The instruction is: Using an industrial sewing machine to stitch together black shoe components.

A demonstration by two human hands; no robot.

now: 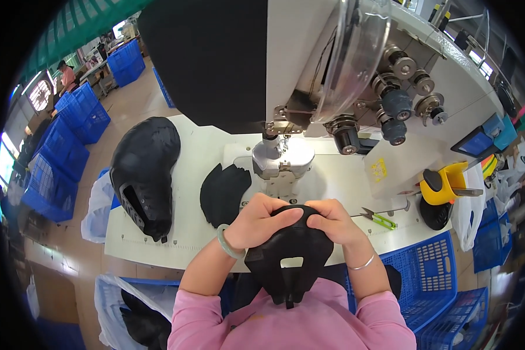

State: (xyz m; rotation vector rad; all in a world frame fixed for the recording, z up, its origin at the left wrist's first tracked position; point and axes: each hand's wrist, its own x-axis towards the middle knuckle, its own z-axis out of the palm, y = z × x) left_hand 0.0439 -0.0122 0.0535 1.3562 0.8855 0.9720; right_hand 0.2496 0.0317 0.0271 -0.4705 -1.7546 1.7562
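My left hand (251,220) and my right hand (337,223) grip a black shoe upper (262,251) at its far rounded end. Both thumbs press on top, and the fingers curl round the edge out of sight. Its two near ends hang toward my pink top, with a pale gap between them. Just beyond my hands stands the post of a sewing machine (283,160), lit at the needle; the upper is apart from it. Left of my left hand lie dark curved fabric pieces (224,192). Farther left rests a stack of black shoe uppers (146,169), eyelet holes showing.
Green-handled thread snips (382,219) lie on the white table (140,248), right of my right hand. A yellow holder (443,184) sits by the machine. Blue crates (420,274) stand at lower right; a bag-lined crate (108,303) is at lower left. A person (68,79) is far left.
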